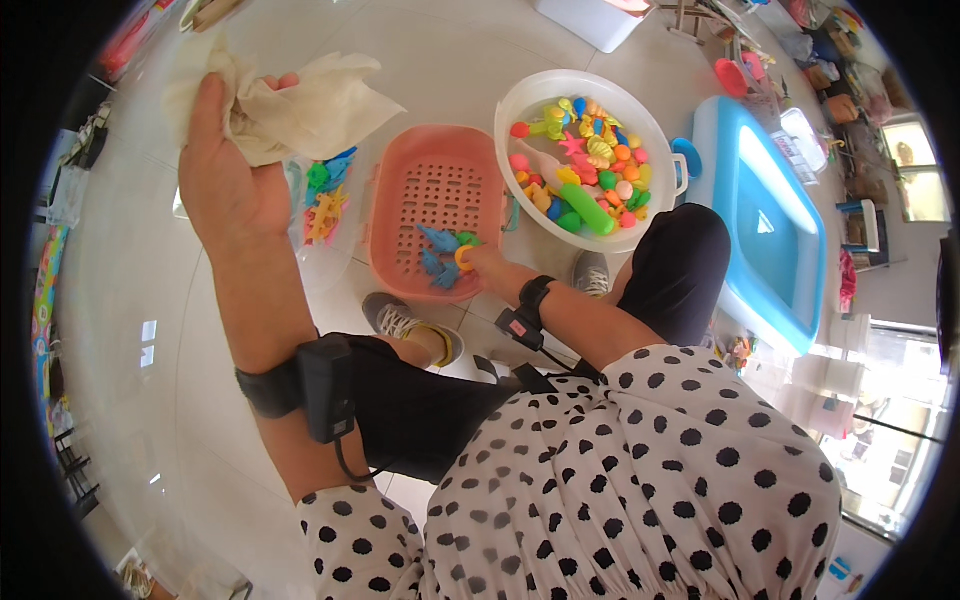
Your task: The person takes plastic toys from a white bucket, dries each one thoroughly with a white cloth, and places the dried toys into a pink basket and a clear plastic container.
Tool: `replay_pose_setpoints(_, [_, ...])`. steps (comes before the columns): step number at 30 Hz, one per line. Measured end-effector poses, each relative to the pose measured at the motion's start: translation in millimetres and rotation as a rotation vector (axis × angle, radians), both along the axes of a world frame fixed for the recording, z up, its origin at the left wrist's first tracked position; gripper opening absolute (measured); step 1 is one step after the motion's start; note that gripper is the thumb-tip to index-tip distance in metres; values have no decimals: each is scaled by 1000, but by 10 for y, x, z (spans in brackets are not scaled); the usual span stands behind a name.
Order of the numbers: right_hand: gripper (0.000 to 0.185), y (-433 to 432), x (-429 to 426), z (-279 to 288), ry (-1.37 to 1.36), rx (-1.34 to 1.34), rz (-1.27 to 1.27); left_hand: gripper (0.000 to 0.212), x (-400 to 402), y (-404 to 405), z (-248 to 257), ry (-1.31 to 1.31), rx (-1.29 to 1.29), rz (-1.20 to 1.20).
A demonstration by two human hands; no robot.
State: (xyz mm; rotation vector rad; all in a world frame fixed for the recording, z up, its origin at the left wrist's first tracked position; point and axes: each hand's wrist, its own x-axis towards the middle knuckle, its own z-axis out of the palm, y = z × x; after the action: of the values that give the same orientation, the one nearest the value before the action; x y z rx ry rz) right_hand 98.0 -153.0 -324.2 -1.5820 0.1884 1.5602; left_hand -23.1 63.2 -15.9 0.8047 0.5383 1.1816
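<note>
My left hand (236, 172), raised at the left, grips a crumpled cream cloth (300, 112) that spreads out past the fingers. At the near end of a pink perforated plastic basket (390, 150), my right hand (489, 270) holds a yellow ring-shaped toy (463, 258); its fingertips are partly hidden. Blue animal-shaped toys (438, 240) and a green toy (469, 238) lie in the basket by that hand. Behind my left wrist, a clear plastic container (298, 225) holds colourful toy animals (327, 213), partly covered by the arm.
Right of the basket, a white round tub (517, 97) holds many bright toys in water. Beyond it stand a blue cup (685, 156) and a blue-and-white inflatable pool (720, 150). A white bin (592, 26) is at the top. My shoes (401, 319) flank the basket's near end.
</note>
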Motion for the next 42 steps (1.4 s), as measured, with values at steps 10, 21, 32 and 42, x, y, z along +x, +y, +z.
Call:
replay_pose_setpoints(10, [30, 362, 26, -107, -137, 11, 93, 33, -257, 87, 60, -76, 39, 78])
replay_pose_setpoints(21, [39, 1307, -194, 382, -850, 367, 577, 37, -695, 70, 229, -94, 76, 331])
replay_pose_setpoints(32, [34, 2413, -757, 191, -1573, 415, 929, 30, -971, 8, 233, -26, -5, 317])
replay_pose_setpoints(42, [34, 2578, -848, -167, -1287, 475, 679, 35, -944, 40, 200, -41, 20, 240])
